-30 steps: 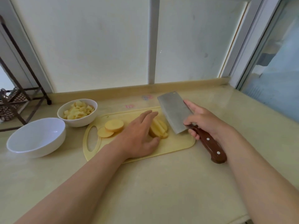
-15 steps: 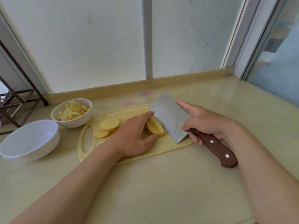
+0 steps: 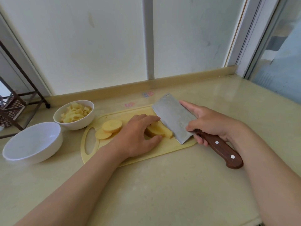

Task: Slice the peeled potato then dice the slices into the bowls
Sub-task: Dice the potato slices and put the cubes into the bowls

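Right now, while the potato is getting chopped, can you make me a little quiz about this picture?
1. True or false: the bigger white bowl has no potato in it.
2. What does the right hand grip? A) a spoon B) the cleaver C) a peeler
3. The left hand holds the cut potato steady. How many round slices can you see beside it on the cutting board?

Key: 1 true; 2 B; 3 two.
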Motion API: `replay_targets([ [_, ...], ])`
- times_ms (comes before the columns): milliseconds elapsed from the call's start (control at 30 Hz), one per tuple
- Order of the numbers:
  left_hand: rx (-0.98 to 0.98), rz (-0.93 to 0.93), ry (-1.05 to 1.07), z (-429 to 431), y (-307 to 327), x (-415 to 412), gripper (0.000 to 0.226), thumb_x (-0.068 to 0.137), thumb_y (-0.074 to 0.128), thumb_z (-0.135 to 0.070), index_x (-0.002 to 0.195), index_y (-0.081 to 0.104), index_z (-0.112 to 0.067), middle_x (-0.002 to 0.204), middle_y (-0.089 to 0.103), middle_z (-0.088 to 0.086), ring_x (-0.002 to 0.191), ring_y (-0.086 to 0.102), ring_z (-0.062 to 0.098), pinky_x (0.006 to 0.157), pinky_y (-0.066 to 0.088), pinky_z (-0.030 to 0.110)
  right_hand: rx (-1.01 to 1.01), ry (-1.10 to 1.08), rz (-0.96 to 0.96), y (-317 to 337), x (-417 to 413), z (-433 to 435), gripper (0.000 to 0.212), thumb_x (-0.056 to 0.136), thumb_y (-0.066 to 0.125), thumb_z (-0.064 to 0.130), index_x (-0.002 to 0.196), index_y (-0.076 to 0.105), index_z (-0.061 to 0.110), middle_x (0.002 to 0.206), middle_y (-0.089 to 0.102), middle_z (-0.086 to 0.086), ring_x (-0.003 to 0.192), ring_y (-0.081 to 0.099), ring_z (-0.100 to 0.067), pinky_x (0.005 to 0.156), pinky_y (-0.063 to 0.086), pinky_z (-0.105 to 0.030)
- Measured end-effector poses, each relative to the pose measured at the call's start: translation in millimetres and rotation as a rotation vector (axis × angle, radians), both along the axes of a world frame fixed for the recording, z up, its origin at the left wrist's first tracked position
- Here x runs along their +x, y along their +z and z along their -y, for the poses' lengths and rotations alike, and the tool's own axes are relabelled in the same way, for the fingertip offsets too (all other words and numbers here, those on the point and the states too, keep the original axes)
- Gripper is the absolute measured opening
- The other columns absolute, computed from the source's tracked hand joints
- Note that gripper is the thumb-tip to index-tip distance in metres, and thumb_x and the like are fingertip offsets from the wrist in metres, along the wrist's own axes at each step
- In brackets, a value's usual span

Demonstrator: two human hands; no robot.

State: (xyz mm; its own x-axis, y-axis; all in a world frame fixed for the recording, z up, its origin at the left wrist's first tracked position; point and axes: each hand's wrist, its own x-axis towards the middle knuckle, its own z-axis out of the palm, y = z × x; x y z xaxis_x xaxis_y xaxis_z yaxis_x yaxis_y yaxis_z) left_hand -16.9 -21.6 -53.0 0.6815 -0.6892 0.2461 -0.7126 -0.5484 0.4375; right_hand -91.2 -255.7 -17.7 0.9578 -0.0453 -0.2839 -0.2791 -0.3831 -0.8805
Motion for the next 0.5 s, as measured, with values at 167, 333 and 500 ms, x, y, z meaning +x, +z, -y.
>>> replay_targets([
  [167,-0.001,-0.046,0.078,3.8,4.6,-5.0,0.056,0.082,0.068,-0.05,0.133,0.054,-0.032,0.106,0.054,-0.015,0.104,0.048,0.007,0.091,0.045,0.027,-0.012,-0.034,0.004,4.0,-4.9,1.6,0.096,0.093,0.049,-0.01,0.161,0.016,0.05,0.047,0.06,0.004,0.041,0.056,-0.019,0.04,0.045,-0.027],
  [333,0.052,-0.028,0.229,16.2,8.0,-16.7,0.052,0.086,0.062,-0.048,0.133,0.052,-0.029,0.112,0.054,-0.01,0.11,0.049,0.016,0.086,0.04,0.026,-0.057,-0.06,-0.016,8.5,-12.2,5.6,0.095,0.094,0.043,-0.01,0.16,0.013,0.051,0.049,0.064,-0.007,0.04,0.057,-0.022,0.042,0.048,-0.027],
  [500,0.089,-0.021,0.293,22.3,13.4,-23.8,0.055,0.085,0.063,-0.049,0.133,0.052,-0.024,0.116,0.055,-0.004,0.108,0.052,0.019,0.087,0.043,0.028,-0.083,-0.032,-0.026,16.3,-17.5,-0.3,0.094,0.091,0.039,-0.011,0.159,0.018,0.05,0.073,0.065,-0.026,0.04,0.059,-0.026,0.041,0.047,-0.025],
])
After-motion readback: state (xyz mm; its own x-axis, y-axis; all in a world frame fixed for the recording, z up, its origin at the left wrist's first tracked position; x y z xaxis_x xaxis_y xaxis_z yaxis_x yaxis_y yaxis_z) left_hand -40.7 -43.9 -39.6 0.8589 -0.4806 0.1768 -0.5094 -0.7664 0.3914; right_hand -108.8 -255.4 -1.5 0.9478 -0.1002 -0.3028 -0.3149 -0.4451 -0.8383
